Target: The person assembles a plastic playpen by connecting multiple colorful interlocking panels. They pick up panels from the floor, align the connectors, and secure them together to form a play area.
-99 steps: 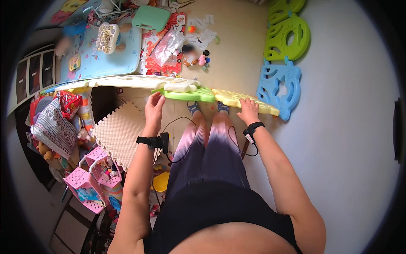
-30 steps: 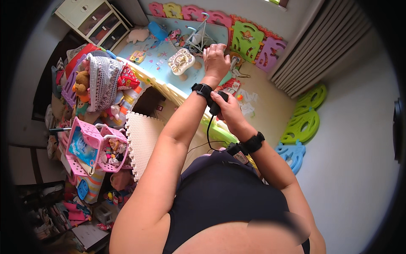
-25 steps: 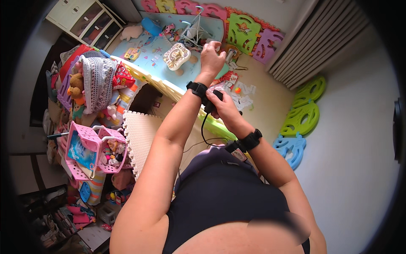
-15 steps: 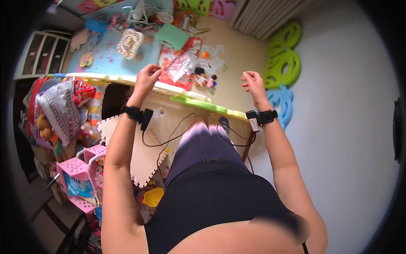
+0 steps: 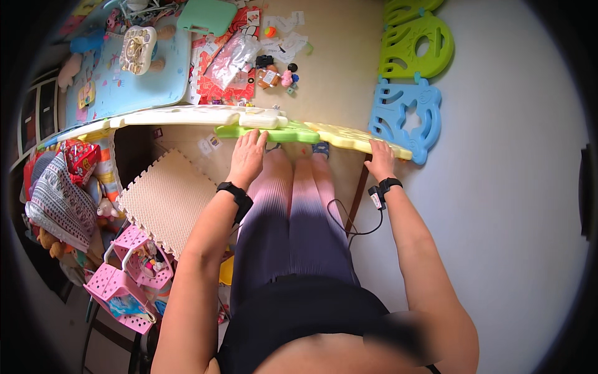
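Observation:
My left hand [image 5: 248, 156] has its fingers stretched forward, their tips at the edge of a green plastic play-fence panel [image 5: 293, 133]. My right hand [image 5: 381, 161] is spread with its thumb apart, its fingertips at the right end of the yellow fence panel [image 5: 352, 137]. Whether either hand presses on the fence I cannot tell. A white fence panel [image 5: 180, 117] runs on to the left. Black bands sit on both wrists, and a dark cable hangs by the right one.
Beyond the fence lie a blue play mat [image 5: 112, 81], a clear plastic bag [image 5: 233, 59] and small toys. Blue [image 5: 405, 106] and green [image 5: 414, 50] panels stand along the right wall. On my left are a beige foam mat [image 5: 168, 199], a pink cart [image 5: 118, 293] and piled cloths [image 5: 59, 199].
Both hands have come down from above the floor beyond the fence to its near edge, and their fingers have straightened. My view has shifted, and the fence looks closer.

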`<state>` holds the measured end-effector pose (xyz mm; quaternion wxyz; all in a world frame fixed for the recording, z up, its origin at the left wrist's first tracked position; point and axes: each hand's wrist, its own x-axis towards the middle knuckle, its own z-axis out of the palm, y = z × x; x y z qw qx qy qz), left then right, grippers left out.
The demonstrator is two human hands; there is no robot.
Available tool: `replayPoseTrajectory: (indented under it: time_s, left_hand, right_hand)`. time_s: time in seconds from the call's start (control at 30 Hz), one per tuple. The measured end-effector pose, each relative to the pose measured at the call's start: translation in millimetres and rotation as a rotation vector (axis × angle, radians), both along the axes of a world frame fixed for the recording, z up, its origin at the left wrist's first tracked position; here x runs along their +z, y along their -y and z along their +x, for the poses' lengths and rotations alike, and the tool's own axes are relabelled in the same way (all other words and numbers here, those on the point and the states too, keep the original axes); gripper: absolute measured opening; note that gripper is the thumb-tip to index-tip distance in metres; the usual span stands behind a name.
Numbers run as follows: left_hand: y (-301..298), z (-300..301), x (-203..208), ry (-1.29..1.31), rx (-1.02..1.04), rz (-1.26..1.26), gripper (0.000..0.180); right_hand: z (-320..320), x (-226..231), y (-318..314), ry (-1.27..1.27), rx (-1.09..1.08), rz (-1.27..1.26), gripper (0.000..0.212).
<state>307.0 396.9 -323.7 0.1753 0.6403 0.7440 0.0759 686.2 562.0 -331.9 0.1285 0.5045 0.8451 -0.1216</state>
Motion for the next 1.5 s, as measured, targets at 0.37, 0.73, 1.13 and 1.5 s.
replayPoseTrajectory:
  time_s: [0.37,0.73,1.13,1.5]
  left_hand:
    - [13.9,19.2,-29.7,0.077,-0.003,-0.674,0.033]
    - [31.8,28.7,-71.3,0.026,-0.053,-0.675,0.029]
    - [60.5,21.4,95.4,-0.025,-0.001,-0.517,0.015]
    - [190.0,-7.5,256.6,-0.086,0.331,-0.281,0.041]
  right_hand:
    - [47.2,-23.5,20.6,-0.030,0.072,-0.584,0.050]
    - [43.8,-15.1,17.0,0.102,0.129,-0.621,0.047]
    - [41.3,109.7,59.6,-0.229,0.117,-0.425,0.016]
    - [-79.3,230.9,14.3,-0.560,0.629,-0.439,0.019]
